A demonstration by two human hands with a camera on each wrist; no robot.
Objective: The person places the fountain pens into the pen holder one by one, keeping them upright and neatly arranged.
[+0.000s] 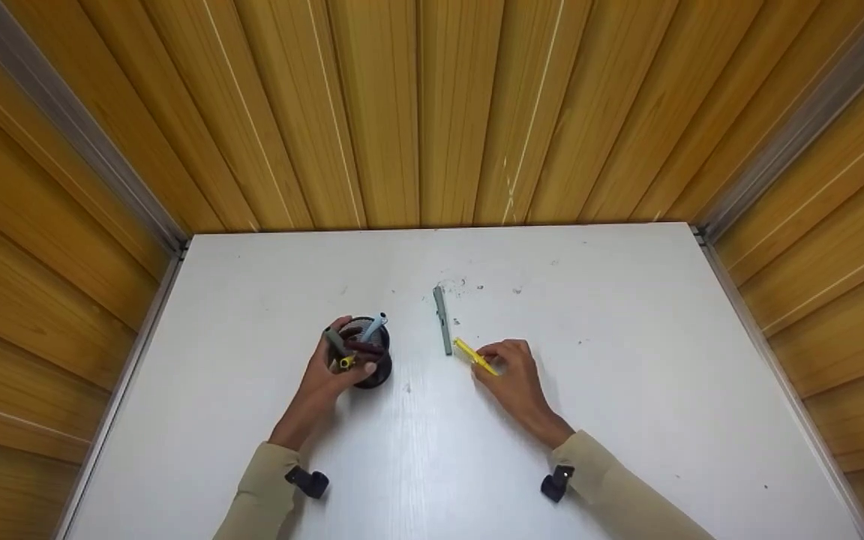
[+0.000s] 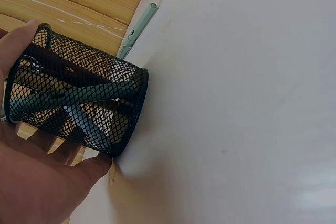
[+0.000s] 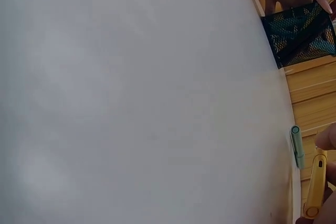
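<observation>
My left hand (image 1: 327, 371) grips a black mesh pen cup (image 2: 79, 90) around its side, thumb near the rim. Several pens stand in it: a light blue pen (image 1: 374, 327), a dark red pen (image 1: 366, 347), a grey-green pen (image 1: 334, 341) and one with a yellow end (image 1: 346, 362). My right hand (image 1: 511, 375) pinches a yellow pen (image 1: 475, 356) between thumb and fingers, tilted, its far end close to a grey-green capped pen (image 1: 442, 322). That pen lies on the table between the two hands; it also shows beyond the cup in the left wrist view.
The white table (image 1: 627, 315) carries small dark marks near the grey-green pen. Wood-patterned panels (image 1: 447, 112) rise behind the table and along both sides. Each sleeve bears a small black camera, one on the left cuff (image 1: 308, 481) and one on the right (image 1: 556, 484).
</observation>
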